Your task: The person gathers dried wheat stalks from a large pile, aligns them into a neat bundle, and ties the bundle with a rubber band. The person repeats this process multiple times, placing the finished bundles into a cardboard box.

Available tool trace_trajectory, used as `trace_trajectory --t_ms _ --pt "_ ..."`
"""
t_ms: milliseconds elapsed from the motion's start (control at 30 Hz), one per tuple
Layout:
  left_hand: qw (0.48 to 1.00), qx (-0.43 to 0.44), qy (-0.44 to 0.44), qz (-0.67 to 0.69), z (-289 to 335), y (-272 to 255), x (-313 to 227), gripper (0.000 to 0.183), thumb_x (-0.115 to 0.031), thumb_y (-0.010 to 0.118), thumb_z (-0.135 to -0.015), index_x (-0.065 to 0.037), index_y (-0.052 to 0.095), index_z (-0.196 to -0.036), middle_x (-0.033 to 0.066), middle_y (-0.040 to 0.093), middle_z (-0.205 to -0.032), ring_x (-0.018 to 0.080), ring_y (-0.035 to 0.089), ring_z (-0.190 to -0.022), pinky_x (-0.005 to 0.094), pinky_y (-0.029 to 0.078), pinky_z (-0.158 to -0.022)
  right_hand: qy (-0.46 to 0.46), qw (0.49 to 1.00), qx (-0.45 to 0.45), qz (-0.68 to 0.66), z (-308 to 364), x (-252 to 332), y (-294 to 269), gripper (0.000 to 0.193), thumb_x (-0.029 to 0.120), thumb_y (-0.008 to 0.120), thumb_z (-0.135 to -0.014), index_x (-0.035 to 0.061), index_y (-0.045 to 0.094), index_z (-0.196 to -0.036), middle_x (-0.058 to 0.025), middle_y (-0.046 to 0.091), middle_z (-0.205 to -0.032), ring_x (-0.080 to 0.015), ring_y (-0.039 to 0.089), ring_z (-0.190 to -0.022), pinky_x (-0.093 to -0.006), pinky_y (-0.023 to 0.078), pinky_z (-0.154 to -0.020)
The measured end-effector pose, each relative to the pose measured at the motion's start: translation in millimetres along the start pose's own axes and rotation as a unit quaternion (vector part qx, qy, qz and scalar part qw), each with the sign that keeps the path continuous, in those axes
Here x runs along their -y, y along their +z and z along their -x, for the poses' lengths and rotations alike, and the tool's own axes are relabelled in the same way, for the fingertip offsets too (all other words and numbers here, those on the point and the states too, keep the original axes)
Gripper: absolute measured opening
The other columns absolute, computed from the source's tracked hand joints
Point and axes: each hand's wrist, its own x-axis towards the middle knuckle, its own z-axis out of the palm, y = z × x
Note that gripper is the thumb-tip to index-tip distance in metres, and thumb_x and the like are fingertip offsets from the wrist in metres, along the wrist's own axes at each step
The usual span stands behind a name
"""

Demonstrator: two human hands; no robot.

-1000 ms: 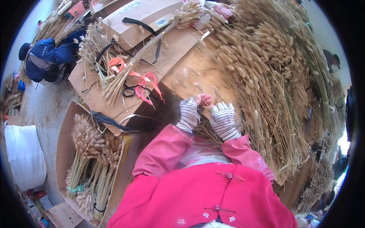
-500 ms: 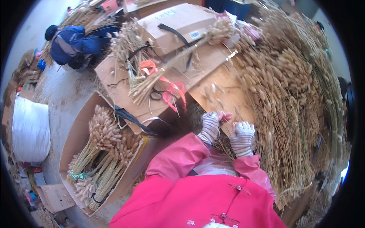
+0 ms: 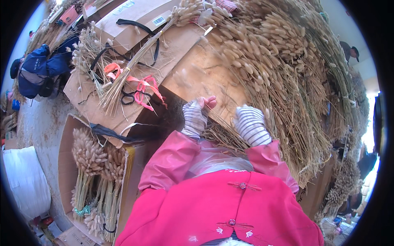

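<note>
My left hand (image 3: 198,115), in a striped fingerless glove, is closed with its fingers pinched around a few thin dried grass stalks. Their pale fluffy heads (image 3: 182,78) blur in front of it, over the tan board. My right hand (image 3: 251,123), gloved alike, is curled with its back up, at the left edge of a big pile of dried bunny-tail grass (image 3: 283,86). Its fingertips are hidden, so what it grips cannot be made out. Loose stems (image 3: 223,135) lie between and below both hands.
A cardboard surface (image 3: 172,45) at left bears a grass bundle (image 3: 123,80), pink ribbon (image 3: 143,92) and black ties. An open carton (image 3: 67,164) holds tied bunches. Farther off are a white roll (image 3: 26,180) and a bending person in blue (image 3: 41,69); another person (image 3: 349,51) is at far right.
The view has swung right, so the cardboard and carton sit farther left. My hands have moved apart, with the right one drawn away from the left, along the pile's edge.
</note>
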Motion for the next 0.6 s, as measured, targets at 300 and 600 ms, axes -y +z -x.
trace_trajectory --t_ms 300,600 --pt "0.994 0.090 -0.008 0.059 2.1 3.7 -8.1 0.014 -0.011 0.054 -0.089 0.002 0.060 -0.088 0.0242 0.063 -0.098 0.0259 0.065 -0.081 0.0348 0.053 -0.078 0.011 0.906 -0.020 -0.423 -23.0 22.0 23.7 0.014 0.013 0.062 -0.079 0.0005 0.062 -0.072 -0.0142 0.053 -0.057 -0.0237 0.049 -0.051 -0.0362 0.041 -0.054" --pt "0.991 0.042 0.055 -0.114 13.0 23.1 -15.8 0.019 -0.019 0.061 -0.086 -0.002 0.065 -0.078 0.0090 0.066 -0.074 0.0140 0.060 -0.069 0.0275 0.048 -0.067 -0.098 0.936 -0.274 -0.198 -34.2 40.7 -11.5 0.011 0.011 0.061 -0.072 0.0049 0.054 -0.065 -0.0128 0.052 -0.065 -0.0309 0.053 -0.064 -0.0398 0.042 -0.060"
